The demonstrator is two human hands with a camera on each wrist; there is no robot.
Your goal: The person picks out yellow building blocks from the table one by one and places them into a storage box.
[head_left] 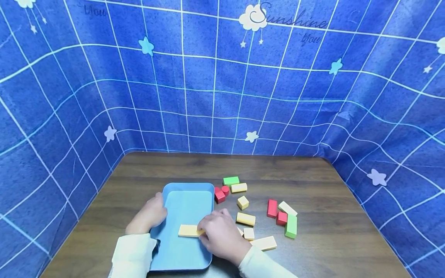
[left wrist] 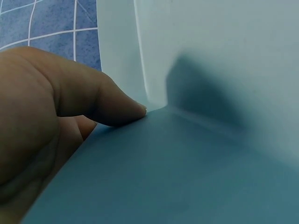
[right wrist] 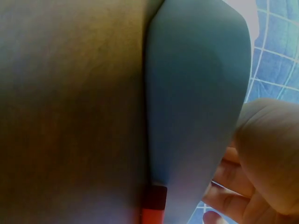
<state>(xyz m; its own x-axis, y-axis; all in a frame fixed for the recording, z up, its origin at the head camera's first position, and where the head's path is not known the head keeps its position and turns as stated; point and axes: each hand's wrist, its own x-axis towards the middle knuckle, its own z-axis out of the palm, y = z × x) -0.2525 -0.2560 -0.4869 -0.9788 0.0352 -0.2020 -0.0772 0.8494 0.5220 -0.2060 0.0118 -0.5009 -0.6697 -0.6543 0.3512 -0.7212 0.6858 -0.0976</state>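
Observation:
A blue tray (head_left: 189, 193) lies on the wooden table in the head view. My left hand (head_left: 150, 213) grips its left side wall; the left wrist view shows the thumb (left wrist: 119, 105) on the inner face of the wall (left wrist: 126, 154) and the other fingers behind it. My right hand (head_left: 222, 235) reaches over the tray's right rim and pinches the right end of a flat, pale yellow block (head_left: 189, 231) inside the tray. In the right wrist view the right hand (right wrist: 271, 154) shows curled fingers beyond the tray wall (right wrist: 196, 93), the block hidden from there.
Right of the tray lie yellow blocks such as a half-round one (head_left: 245, 219), a cube (head_left: 243, 202) and a long flat one (head_left: 264, 243). Red blocks (head_left: 219, 195) and a green block (head_left: 231, 181) sit by its upper right corner. Farther right is another cluster with a green block (head_left: 291, 226).

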